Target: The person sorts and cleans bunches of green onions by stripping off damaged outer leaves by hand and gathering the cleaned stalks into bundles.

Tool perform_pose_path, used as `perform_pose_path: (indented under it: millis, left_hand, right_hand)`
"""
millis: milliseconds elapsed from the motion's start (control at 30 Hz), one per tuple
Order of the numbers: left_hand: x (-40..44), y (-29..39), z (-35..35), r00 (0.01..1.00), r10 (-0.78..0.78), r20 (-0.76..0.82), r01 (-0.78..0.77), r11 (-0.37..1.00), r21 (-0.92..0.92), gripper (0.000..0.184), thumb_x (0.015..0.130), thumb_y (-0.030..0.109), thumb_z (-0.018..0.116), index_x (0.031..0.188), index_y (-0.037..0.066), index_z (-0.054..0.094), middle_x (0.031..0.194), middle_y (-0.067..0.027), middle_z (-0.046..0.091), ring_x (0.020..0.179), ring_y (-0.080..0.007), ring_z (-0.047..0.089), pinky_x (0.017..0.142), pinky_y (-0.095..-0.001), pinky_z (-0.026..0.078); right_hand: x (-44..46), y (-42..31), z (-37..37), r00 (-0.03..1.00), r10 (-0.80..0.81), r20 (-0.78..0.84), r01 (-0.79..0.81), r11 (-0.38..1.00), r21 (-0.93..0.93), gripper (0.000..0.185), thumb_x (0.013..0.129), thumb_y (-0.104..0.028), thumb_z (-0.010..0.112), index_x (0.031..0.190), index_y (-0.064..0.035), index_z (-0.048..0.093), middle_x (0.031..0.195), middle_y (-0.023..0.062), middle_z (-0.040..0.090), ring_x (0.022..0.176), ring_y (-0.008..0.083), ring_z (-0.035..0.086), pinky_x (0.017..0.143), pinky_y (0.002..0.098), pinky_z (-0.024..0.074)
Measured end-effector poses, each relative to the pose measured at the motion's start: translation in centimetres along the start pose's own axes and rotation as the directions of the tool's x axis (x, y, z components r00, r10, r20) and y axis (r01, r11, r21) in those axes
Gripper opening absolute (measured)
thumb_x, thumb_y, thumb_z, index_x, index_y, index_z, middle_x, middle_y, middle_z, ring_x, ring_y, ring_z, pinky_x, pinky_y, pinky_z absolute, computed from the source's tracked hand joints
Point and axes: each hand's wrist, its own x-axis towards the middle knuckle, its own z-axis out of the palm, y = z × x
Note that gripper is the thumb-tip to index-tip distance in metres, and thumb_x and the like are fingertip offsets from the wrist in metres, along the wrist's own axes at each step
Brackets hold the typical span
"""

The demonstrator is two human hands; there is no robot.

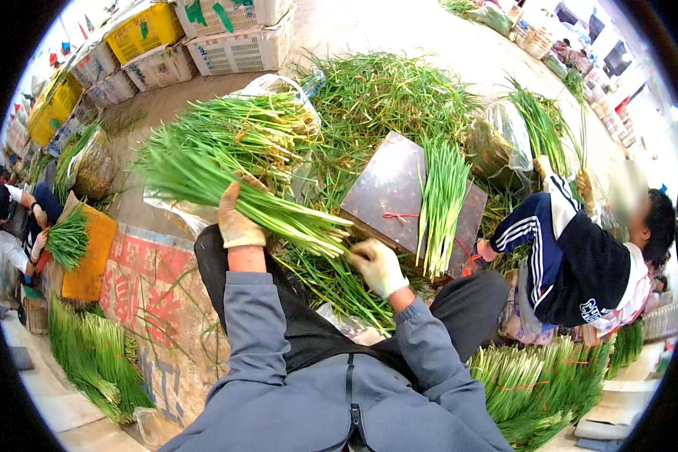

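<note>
My left hand (239, 220), in a pale work glove, is closed round a bunch of garlic chives (294, 220). The leaves fan out to the left and the pale stem ends point right. At those ends is my gloved right hand (378, 267), its fingers curled together; what they pinch, if anything, is too small to make out. Beyond my left hand lies a stack of chives (267, 124) on plastic. To the right, a dark board (384, 177) carries a trimmed bunch (443, 196) and a red tie (401, 217). Loose leaves (339, 290) lie below my hands.
A large heap of loose leaves (392, 94) lies ahead. Crates (237, 49) are stacked at the back left. One person (580, 248) sits close on my right, another (22, 218) works at far left. Tied bunches (535, 384) stand at right, more (98, 361) at left.
</note>
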Motion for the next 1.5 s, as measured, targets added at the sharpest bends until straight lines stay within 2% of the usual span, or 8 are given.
perform_pose_path:
  millis: [100,233,433,667,967,1167,1300,1500]
  left_hand:
    - [0.4,1.6,0.0,0.998,0.049,0.028,-0.047,0.997,-0.055,0.03,0.085,0.014,0.071,0.114,0.01,0.063,0.097,-0.0061,0.068,0.089,-0.0242,0.067,0.084,-0.0459,0.056]
    - [-0.1,1.8,0.7,0.996,0.089,-0.001,-0.089,0.995,-0.034,0.033,0.085,0.013,0.07,0.117,0.013,0.063,0.102,-0.0047,0.068,0.092,-0.0234,0.066,0.088,-0.0449,0.054]
    - [-0.2,-0.3,1.6,0.997,-0.015,0.082,0.015,1.0,0.0,0.037,0.085,0.013,0.07,0.121,0.013,0.061,0.11,-0.0072,0.068,0.1,-0.0264,0.067,0.095,-0.0463,0.052]
    - [-0.7,-0.5,0.7,0.983,-0.088,0.164,0.095,0.995,-0.038,0.038,0.087,0.012,0.069,0.124,0.011,0.06,0.109,-0.0066,0.069,0.102,-0.0256,0.067,0.096,-0.0453,0.052]
    - [0.2,-0.3,-0.7,0.982,-0.17,0.086,0.178,0.979,-0.102,0.03,0.088,0.012,0.068,0.118,0.014,0.065,0.101,-0.0018,0.069,0.092,-0.0215,0.068,0.092,-0.042,0.052]
    - [-1.7,-0.6,1.9,0.999,-0.032,0.016,0.033,0.998,-0.048,0.04,0.086,0.013,0.067,0.125,0.011,0.061,0.111,-0.0066,0.068,0.105,-0.0263,0.065,0.102,-0.047,0.048]
    - [-1.9,-1.3,3.5,0.992,-0.018,0.125,0.023,0.999,-0.039,0.05,0.084,0.014,0.067,0.132,0.011,0.056,0.121,-0.0087,0.066,0.114,-0.0295,0.062,0.108,-0.0509,0.042]
    - [-2.0,-1.3,3.1,0.988,0.006,0.156,-0.002,1.0,-0.023,0.058,0.081,0.014,0.068,0.136,0.01,0.052,0.127,-0.0099,0.062,0.119,-0.0313,0.059,0.111,-0.0536,0.039]
  right_hand:
    - [-4.5,10.0,2.2,0.814,0.431,0.389,-0.112,0.774,-0.623,0.023,0.086,-0.025,0.063,0.094,-0.0064,0.075,0.1,0.0181,0.071,0.096,0.0361,0.067,0.084,0.041,0.0541]
    - [-5.6,9.6,1.1,0.867,0.459,0.196,-0.26,0.751,-0.607,0.026,0.085,-0.029,0.063,0.099,-0.0096,0.074,0.095,0.0185,0.071,0.091,0.0389,0.067,0.083,0.0453,0.0537]
    - [1.3,-5.0,-2.4,0.947,-0.115,-0.3,0.089,0.991,-0.097,0.016,0.085,-0.018,0.072,0.094,-0.0047,0.07,0.091,0.0142,0.069,0.082,0.0313,0.067,0.077,0.0358,0.0525]
    - [2.4,-3.3,-2.6,0.946,0.318,0.068,-0.307,0.804,0.51,0.019,0.091,-0.014,0.069,0.1,0.0021,0.068,0.082,0.0051,0.069,0.064,0.0093,0.061,0.058,0.0265,0.0494]
    - [-0.4,4.0,-1.8,0.817,0.568,-0.098,-0.298,0.562,0.772,0.021,0.094,-0.018,0.066,0.104,-0.0002,0.069,0.079,0.0051,0.069,0.062,0.0106,0.062,0.056,0.0255,0.0505]
    - [-1.5,0.4,-4.0,0.944,0.31,-0.113,-0.232,0.867,0.442,0.022,0.091,-0.018,0.07,0.105,-0.0015,0.073,0.082,0.0028,0.071,0.069,0.0081,0.061,0.065,0.0237,0.0504]
    - [1.1,-5.1,-4.6,0.976,0.166,-0.139,-0.146,0.979,0.142,0.034,0.09,-0.03,0.065,0.111,-0.0029,0.069,0.107,0.0191,0.07,0.102,0.0335,0.066,0.09,0.0377,0.0492]
    - [2.0,-2.4,-2.1,0.967,0.232,0.102,-0.245,0.755,0.608,0.049,0.09,-0.024,0.067,0.126,0.0081,0.059,0.115,0.0154,0.069,0.102,0.02,0.065,0.091,0.0297,0.0483]
